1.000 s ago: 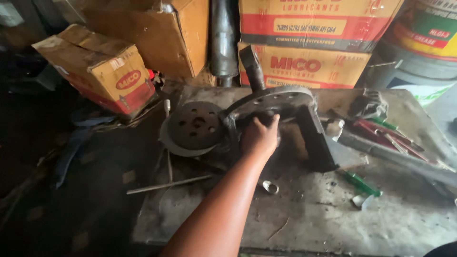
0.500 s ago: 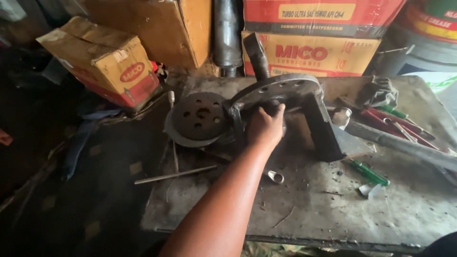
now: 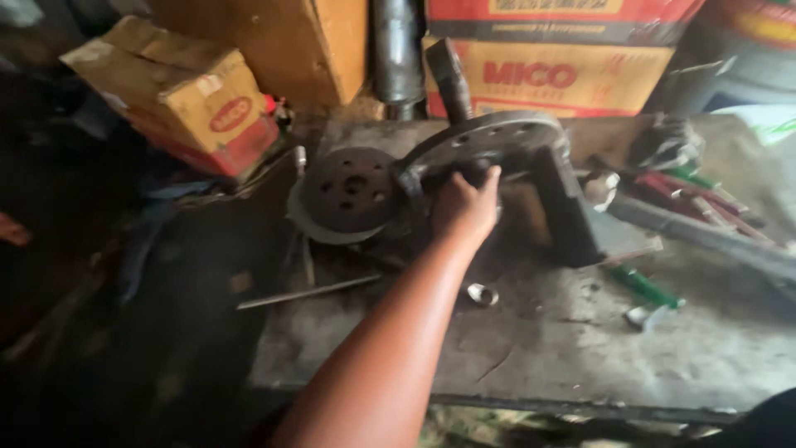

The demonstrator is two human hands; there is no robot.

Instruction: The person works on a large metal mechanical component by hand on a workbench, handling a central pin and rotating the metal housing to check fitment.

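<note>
- Gripping the dark curved metal bracket (image 3: 506, 145) at the back of the workbench (image 3: 539, 348), the left hand (image 3: 466, 207) has its fingers curled up under the bracket's arched, hole-dotted top, so the fingertips are tucked out of sight.
- The bracket stands roughly mid-bench, its thick black leg planted on the surface just right of the hand.
- Right beside it, touching on the left, sits a round perforated metal disc (image 3: 348, 192), lying flat with a thin plate under it.
- The bare forearm runs up from the bottom edge of the view straight to that bracket; the other hand is nowhere in shot.
- Just below the wrist, a small shiny ring (image 3: 481, 294) rests on the grimy bench top.
- A thin metal rod (image 3: 308, 292) lies slanted off the bench's left edge.
- Over to the right, a green-handled tool (image 3: 648, 289) lies near the bracket's foot, with a cluster of red-handled tools (image 3: 688, 195) further back.
- Behind it all, cardboard boxes: one tilted on the left (image 3: 178, 95), a wide one (image 3: 547, 79) against the back, a dark pipe (image 3: 398, 50) upright between them.
</note>
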